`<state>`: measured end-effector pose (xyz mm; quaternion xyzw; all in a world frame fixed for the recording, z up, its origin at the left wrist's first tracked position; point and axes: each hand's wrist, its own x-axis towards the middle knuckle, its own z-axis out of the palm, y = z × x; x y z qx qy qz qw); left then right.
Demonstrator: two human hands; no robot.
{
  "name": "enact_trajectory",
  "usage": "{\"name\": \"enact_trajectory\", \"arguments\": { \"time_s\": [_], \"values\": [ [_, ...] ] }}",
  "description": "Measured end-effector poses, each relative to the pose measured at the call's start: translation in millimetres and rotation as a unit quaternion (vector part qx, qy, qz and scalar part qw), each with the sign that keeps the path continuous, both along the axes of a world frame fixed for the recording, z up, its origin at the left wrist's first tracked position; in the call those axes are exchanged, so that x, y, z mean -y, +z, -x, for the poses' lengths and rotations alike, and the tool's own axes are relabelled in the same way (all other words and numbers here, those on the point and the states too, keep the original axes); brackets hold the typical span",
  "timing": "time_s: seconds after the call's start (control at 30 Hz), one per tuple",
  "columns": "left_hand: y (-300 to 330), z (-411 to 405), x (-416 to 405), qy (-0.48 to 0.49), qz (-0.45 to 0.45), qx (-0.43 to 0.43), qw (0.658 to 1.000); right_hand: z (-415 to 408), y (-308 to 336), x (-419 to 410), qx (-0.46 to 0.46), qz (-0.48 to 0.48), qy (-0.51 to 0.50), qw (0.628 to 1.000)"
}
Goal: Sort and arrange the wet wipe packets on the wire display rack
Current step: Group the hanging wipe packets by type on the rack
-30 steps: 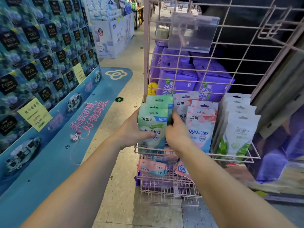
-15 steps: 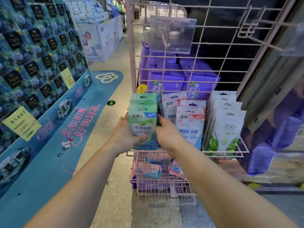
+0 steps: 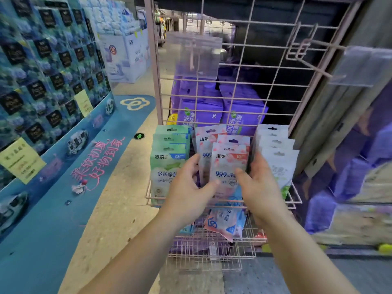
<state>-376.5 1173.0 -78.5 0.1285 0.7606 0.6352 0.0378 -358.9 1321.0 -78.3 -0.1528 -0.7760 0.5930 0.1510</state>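
Both hands have shifted from the green packet stack [image 3: 167,166] at centre-left to the pink packet stack [image 3: 228,166] at frame centre. The left hand [image 3: 188,192] has its thumb laid on the front pink packet, fingers loosely spread at its left edge; the right hand [image 3: 257,187] has its thumb on the packet face and its fingers tucked behind the stack's right edge. Judgement: the green row is finished and the pink row is now being squared. The white packet stack [image 3: 277,160] stands just right. All rows stand in the pink wire rack [image 3: 294,198]; loose packets [image 3: 224,221] lie in the lower basket. Purple packs [image 3: 203,111] sit behind the grid; a blue floor display [image 3: 48,85] fills the left.
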Motion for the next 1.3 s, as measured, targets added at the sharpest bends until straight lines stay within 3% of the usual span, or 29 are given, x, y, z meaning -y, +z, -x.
{"name": "enact_trajectory", "arguments": {
  "time_s": [0.07, 0.2, 0.33, 0.5, 0.73, 0.87, 0.97, 1.03, 1.13, 1.3],
  "values": [
    [-6.0, 13.0, -18.4, -0.03, -0.03, 0.073, 0.996, 8.5, -2.4, -0.6, 0.011, 0.022, -0.002, 1.0],
    [-5.7, 40.5, -40.8, 0.053, -0.08, 0.166, 0.981, 30.5, -1.2, -2.8, 0.059, 0.098, -0.009, 0.993],
    [-3.5, 52.9, -53.6, 0.098, -0.134, 0.213, 0.963, 45.5, -1.7, 1.6, 0.08, 0.054, 0.043, 0.994],
    [-15.1, 45.4, -52.6, 0.102, -0.175, 0.148, 0.968, 49.1, -1.5, 8.4, 0.033, 0.088, 0.081, 0.992],
    [-10.6, 36.2, -43.9, 0.068, -0.113, 0.08, 0.988, 33.7, 2.4, 8.3, 0.014, 0.126, 0.1, 0.987],
    [-9.2, 30.1, -40.4, 0.037, -0.084, 0.1, 0.991, 24.0, -8.4, 10.4, 0.0, 0.143, 0.065, 0.988],
    [-15.9, 46.6, -44.0, 0.075, -0.025, 0.076, 0.994, 36.5, -8.6, 10.1, 0.016, 0.197, 0.04, 0.98],
    [-23.6, 59.0, -47.3, 0.091, 0.016, 0.058, 0.994, 48.5, -6.5, 7.5, 0.021, 0.195, 0.045, 0.98],
    [-10.5, 58.9, -54.0, 0.097, -0.013, 0.096, 0.991, 60.0, -2.0, 1.8, 0.038, 0.217, 0.051, 0.974],
    [-3.5, 47.0, -47.8, 0.086, 0.044, 0.075, 0.993, 56.0, -2.3, -1.3, 0.034, 0.214, 0.091, 0.972]
  ]
}}
